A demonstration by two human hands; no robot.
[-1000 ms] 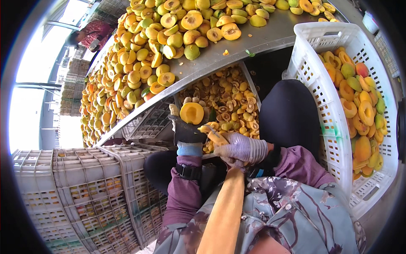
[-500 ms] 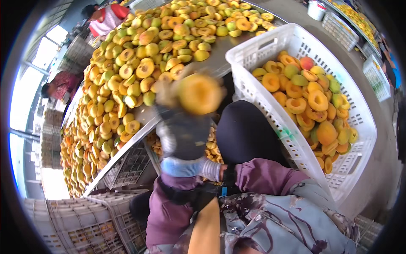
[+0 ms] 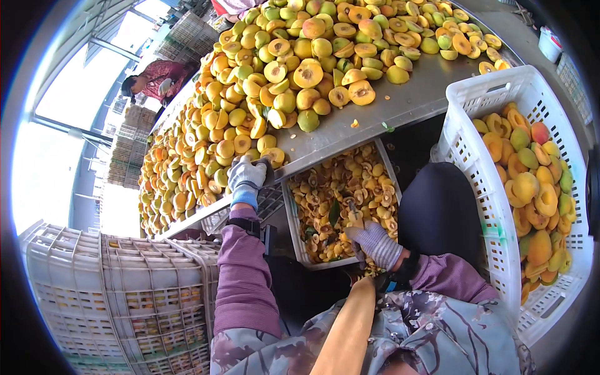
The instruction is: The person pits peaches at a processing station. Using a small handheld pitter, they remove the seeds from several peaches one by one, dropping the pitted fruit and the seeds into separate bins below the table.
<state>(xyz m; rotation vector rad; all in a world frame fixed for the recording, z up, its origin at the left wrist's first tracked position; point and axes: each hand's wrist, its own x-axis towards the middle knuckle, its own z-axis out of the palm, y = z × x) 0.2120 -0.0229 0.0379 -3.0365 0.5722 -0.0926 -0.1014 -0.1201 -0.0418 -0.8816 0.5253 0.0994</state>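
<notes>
My left hand [image 3: 249, 176], in a pale glove with a dark covering and blue cuff, is at the near edge of a heap of halved yellow peach-like fruit [image 3: 262, 81] on the metal table [image 3: 350, 125]; whether its fingers grasp one is unclear. Lower right, my right hand [image 3: 378, 245], in a striped glove, is closed on a small pitting tool [image 3: 355, 219], held over a white crate [image 3: 290, 212] of small fruit scraps and pits. At my right stands a white plastic crate [image 3: 490, 84] of orange, cored fruit halves.
Stacked crates [image 3: 69, 275] stand close at lower left. A co-worker [image 3: 164, 78] bends at the table's far left, with crate stacks nearby; part of another person shows at the top. A white bucket [image 3: 549, 44] is at far right. My knee [image 3: 437, 212] is beside the right crate.
My left hand lifted a cored half up and rightward; now it is back left at the pile, that half no longer visible in it. My right hand still grips the tool.
</notes>
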